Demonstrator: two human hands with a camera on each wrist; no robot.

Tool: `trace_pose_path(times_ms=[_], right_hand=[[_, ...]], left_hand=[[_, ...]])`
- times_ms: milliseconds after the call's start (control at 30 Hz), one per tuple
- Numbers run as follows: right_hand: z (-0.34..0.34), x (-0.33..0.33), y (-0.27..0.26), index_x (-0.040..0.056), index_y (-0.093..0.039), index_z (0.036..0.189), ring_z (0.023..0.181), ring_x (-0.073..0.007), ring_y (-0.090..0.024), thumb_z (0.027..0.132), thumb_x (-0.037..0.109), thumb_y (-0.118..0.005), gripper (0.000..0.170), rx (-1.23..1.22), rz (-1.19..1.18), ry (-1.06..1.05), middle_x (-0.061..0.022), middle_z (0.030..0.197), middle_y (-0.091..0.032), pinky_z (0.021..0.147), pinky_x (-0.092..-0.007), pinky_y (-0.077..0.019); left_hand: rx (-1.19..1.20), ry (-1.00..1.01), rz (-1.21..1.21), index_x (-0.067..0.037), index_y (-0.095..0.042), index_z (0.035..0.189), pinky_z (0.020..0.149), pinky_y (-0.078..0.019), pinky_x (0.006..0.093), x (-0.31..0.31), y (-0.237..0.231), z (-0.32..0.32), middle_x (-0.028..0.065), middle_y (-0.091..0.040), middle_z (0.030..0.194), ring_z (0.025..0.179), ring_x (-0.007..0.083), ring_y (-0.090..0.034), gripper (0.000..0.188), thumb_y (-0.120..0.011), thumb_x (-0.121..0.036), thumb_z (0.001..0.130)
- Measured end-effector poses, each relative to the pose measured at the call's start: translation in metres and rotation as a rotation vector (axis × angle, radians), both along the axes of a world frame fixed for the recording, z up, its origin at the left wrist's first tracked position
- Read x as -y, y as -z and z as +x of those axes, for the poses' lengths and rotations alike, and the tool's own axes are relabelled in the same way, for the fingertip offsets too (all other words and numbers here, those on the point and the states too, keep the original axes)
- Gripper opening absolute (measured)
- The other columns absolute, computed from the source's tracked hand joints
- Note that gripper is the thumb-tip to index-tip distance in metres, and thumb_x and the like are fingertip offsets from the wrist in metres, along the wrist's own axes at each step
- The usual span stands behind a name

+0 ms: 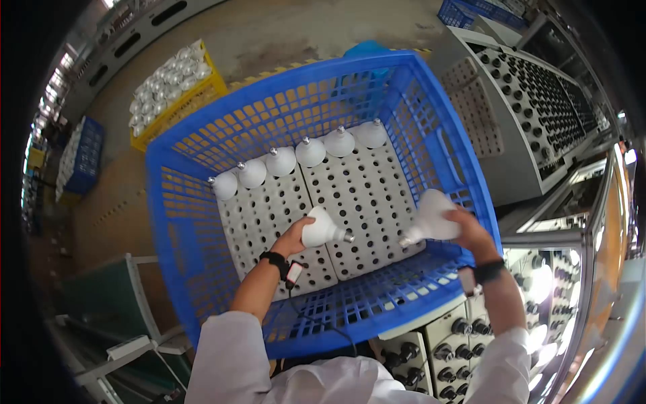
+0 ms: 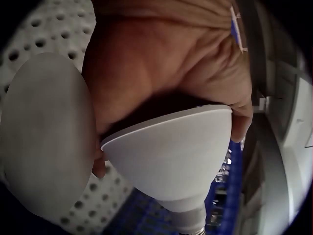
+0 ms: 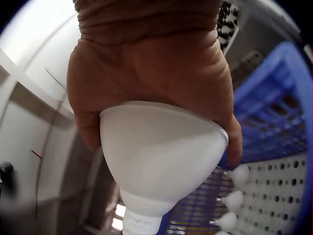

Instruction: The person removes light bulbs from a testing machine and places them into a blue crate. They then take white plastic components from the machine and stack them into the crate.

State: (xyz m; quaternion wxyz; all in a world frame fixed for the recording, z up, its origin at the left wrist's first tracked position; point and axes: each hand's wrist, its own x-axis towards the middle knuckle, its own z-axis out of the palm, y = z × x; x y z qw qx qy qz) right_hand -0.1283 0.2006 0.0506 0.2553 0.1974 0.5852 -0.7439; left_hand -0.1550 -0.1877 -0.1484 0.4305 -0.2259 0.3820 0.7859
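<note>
Both hands are over a blue plastic crate (image 1: 447, 111), each with a white reflector light bulb. My left hand (image 1: 292, 238) grips one bulb (image 1: 319, 229) around its wide rim, the metal screw base pointing right. In the left wrist view, thumb and fingers clasp opposite sides of that bulb (image 2: 171, 152); a pale grey oval (image 2: 48, 132) shows beside the hand. My right hand (image 1: 473, 232) holds the other bulb (image 1: 431, 217) near the crate's right wall, its base pointing down and left. The right wrist view shows fingers spread round this bulb's (image 3: 159, 147) rim.
Along the crate's far side several bulbs (image 1: 310, 152) stand base-up on a white perforated board (image 1: 350, 195). A yellow crate (image 1: 214, 79) of bulbs sits on the floor at back left. Racks with black sockets (image 1: 531, 111) stand at the right, with more sockets (image 1: 444, 351) at the front.
</note>
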Motion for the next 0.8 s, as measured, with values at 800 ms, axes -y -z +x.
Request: trace_pose_path(times_ms=[800], right_hand=[[-0.267,0.040,0.262,-0.0046,-0.045,0.125,0.107,-0.0419,-0.052,0.072,0.030,-0.070,0.068,-0.772,1.380,-0.186,-0.0270,0.112,-0.057,0.092,-0.0421,-0.0425]], left_hand=[[0.183,-0.223,-0.471,0.000,-0.049,0.122,0.083,-0.0468,0.0414,0.054,0.112,0.048,0.0142,-0.057,0.111,0.096,0.0291,-0.058,0.054,-0.052,-0.040,0.086]])
